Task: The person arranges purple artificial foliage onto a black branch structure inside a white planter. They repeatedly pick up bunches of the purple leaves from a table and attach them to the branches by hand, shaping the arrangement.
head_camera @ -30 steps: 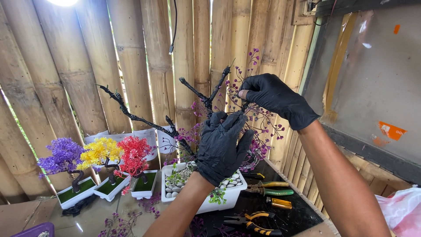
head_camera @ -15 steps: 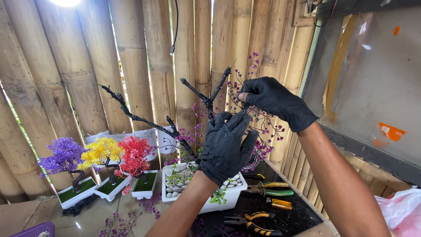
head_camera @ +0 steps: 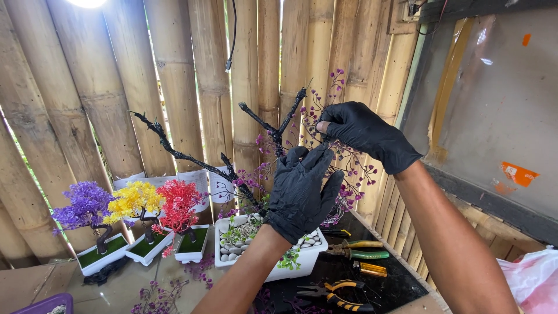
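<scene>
Left hand: black-gloved left hand [head_camera: 302, 195], centre of frame, fingers spread wide and raised against the purple sprigs; cannot tell whether it pinches anything behind the palm.
Right hand: black-gloved right hand [head_camera: 363, 131], upper right of centre, thumb and forefinger pinched narrow on a thin wire sprig of small purple bead-like blossoms [head_camera: 349, 160].
Work piece: black, knobbly artificial bonsai tree [head_camera: 232, 171] rooted in a white rectangular pot filled with white pebbles [head_camera: 247, 247], centre bottom; most branches bare.
Risk 1: the thin sprig may bend or shed blossoms; cause, too hard a pinch or pull.
Risk 2: the pot may tip or slide; cause, sideways force on the top branches, no hand on the base.
Risk 3: the left forearm passes close over the pot rim and could scatter pebbles.
Nearby: 3 small finished trees, purple [head_camera: 87, 203], yellow [head_camera: 132, 199], red [head_camera: 179, 200], lower left; green-handled pliers [head_camera: 357, 250] and yellow-handled pliers [head_camera: 334, 291], lower right, well apart from both hands.
</scene>
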